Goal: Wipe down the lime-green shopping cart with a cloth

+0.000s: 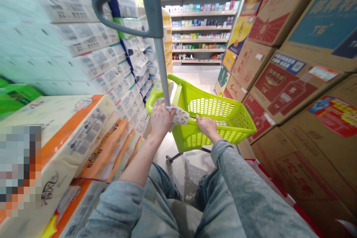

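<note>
A yellow-green shopping cart (pixel 214 100) with a perforated basket stands in front of my legs. My left hand (pixel 161 121) is closed around the lower part of a grey pole (pixel 162 70), beside the cart's left end. A white patterned cloth or packet (pixel 180 116) sticks out to the right of that hand's fingers. The pole rises to a grey looped handle (pixel 153 18) at the top of the view. My right hand (pixel 206 126) is closed at the near rim of the basket; what its fingers hold, if anything, is hidden.
Stacked tissue packs (pixel 100 44) line the left side, with orange-edged packs (pixel 92 119) close by my left arm. Cardboard cartons (pixel 301 89) are piled along the right. Shelves of small goods (pixel 200 28) cross the aisle's far end.
</note>
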`<action>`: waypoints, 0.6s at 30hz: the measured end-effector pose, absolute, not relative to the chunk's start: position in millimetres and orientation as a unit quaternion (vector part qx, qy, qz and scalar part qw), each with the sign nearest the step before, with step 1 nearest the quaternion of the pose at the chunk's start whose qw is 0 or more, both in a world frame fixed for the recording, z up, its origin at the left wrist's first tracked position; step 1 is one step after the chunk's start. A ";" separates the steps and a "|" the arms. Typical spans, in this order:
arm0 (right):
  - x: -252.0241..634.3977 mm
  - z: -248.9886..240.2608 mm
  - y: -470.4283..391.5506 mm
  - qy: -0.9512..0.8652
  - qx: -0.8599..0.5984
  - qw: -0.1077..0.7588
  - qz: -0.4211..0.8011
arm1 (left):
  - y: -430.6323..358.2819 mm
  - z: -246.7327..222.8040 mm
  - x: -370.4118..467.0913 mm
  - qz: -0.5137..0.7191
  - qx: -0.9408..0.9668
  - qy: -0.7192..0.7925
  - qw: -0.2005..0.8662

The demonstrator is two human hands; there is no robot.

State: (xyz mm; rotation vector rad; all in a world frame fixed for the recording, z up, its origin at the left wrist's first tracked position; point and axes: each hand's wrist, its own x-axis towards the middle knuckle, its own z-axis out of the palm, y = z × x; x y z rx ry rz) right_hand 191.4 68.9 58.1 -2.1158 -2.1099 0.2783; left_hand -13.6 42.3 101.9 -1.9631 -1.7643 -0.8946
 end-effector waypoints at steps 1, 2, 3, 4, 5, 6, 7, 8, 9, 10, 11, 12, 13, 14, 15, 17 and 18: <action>191.8 57.8 69.0 -0.701 -0.703 0.071 0.093 | 43.8 103.6 -13.6 -0.308 -0.689 -0.631 0.179; 192.3 57.6 69.0 -0.701 -0.703 0.071 0.093 | 44.6 105.4 -13.3 -0.301 -0.684 -0.640 0.182; 192.8 57.3 69.0 -0.701 -0.703 0.072 0.093 | 44.8 107.1 -12.9 -0.294 -0.679 -0.648 0.183; 193.3 57.0 69.0 -0.702 -0.702 0.073 0.093 | 44.5 108.9 -12.6 -0.286 -0.675 -0.655 0.183; 193.9 56.7 69.0 -0.703 -0.701 0.074 0.092 | 43.8 110.7 -12.4 -0.278 -0.674 -0.661 0.180; 194.3 56.4 69.2 -0.704 -0.700 0.074 0.092 | 42.8 112.5 -12.4 -0.271 -0.675 -0.665 0.172; 194.8 56.1 69.4 -0.704 -0.700 0.075 0.091 | 41.8 114.4 -12.8 -0.266 -0.677 -0.667 0.160; 195.1 55.7 69.8 -0.704 -0.700 0.074 0.089 | 41.0 116.5 -13.4 -0.265 -0.681 -0.667 0.146; 195.3 55.4 70.2 -0.704 -0.700 0.075 0.087 | 40.6 118.6 -14.2 -0.269 -0.683 -0.667 0.128; 195.5 55.1 70.8 -0.705 -0.701 0.075 0.085 | 40.7 120.9 -15.2 -0.278 -0.684 -0.666 0.106; 195.6 54.8 71.3 -0.705 -0.700 0.076 0.084 | 41.5 123.4 -16.3 -0.295 -0.682 -0.664 0.081; 195.6 54.5 71.8 -0.706 -0.699 0.077 0.083 | 42.9 126.0 -17.2 -0.319 -0.682 -0.657 0.052; 195.5 54.3 72.2 -0.707 -0.698 0.078 0.084 | 45.0 128.6 -17.9 -0.350 -0.683 -0.641 0.019; 195.3 54.1 72.5 -0.707 -0.698 0.077 0.084 | 47.5 131.0 -18.3 -0.388 -0.685 -0.616 -0.018; 195.2 54.0 72.8 -0.707 -0.698 0.077 0.084 | 50.3 133.0 -18.4 -0.426 -0.689 -0.584 -0.057; 194.8 53.8 73.0 -0.705 -0.700 0.072 0.084 | 56.1 135.2 -17.8 -0.491 -0.692 -0.515 -0.125; 194.6 53.8 73.0 -0.705 -0.701 0.070 0.083 | 58.8 135.3 -17.3 -0.512 -0.688 -0.491 -0.153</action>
